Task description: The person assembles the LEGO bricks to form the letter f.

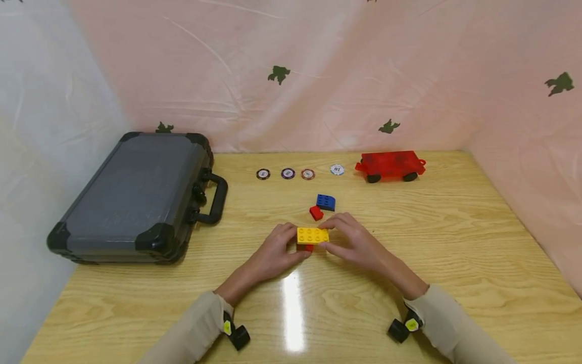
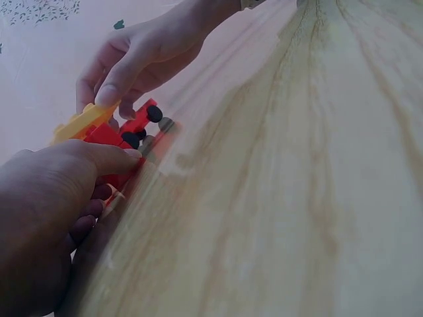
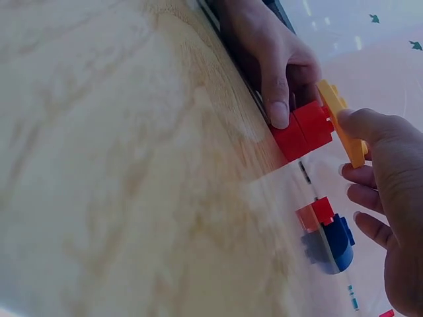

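My left hand (image 1: 275, 255) grips a stack of red toy bricks (image 3: 303, 131) low on the table, thumb on the near side. Over that stack my right hand (image 1: 356, 242) pinches a flat yellow building brick (image 1: 312, 235) between thumb and fingertips. In the right wrist view the yellow brick tilts slightly at the studs of the top red brick. Just beyond the hands a small red brick (image 1: 316, 213) lies beside a blue brick (image 1: 326, 202) with one rounded side. From above, the yellow brick hides most of the red stack.
A grey case (image 1: 132, 197) with black corners and a handle (image 1: 217, 199) lies at the left. Along the back sit several poker chips (image 1: 288, 173) in a row. At the back right stands a red toy wagon (image 1: 392, 165) on black wheels, near the cloth backdrop (image 1: 318, 101).
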Demonstrator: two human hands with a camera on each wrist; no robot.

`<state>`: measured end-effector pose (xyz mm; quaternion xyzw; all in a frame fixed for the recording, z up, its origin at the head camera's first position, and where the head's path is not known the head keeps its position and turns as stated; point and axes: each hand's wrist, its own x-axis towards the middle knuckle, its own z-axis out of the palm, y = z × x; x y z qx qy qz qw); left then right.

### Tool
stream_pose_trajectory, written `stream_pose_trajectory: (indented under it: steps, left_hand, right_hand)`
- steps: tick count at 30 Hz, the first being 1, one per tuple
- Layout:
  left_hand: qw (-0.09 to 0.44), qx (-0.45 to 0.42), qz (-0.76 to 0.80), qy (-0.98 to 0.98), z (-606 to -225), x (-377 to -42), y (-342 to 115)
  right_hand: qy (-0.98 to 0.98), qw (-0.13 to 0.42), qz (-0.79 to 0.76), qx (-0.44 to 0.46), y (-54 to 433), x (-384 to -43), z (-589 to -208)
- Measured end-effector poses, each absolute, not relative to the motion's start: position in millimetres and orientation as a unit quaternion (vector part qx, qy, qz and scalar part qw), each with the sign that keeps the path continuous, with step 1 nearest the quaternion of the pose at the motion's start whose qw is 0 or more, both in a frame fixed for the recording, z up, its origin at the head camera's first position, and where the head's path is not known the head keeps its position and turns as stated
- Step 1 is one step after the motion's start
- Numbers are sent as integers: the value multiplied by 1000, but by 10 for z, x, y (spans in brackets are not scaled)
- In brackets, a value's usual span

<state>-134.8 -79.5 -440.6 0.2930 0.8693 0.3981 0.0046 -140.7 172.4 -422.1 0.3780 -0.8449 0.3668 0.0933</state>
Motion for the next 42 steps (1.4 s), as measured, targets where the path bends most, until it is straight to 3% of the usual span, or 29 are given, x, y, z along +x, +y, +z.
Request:
stream_pose_trajectory:
  steps: [42]
  left_hand:
    - [16,286,403,869,-4424,-1355,-798]
  right_hand:
    - [-870,47,314,377,1741,-1393,-4117]
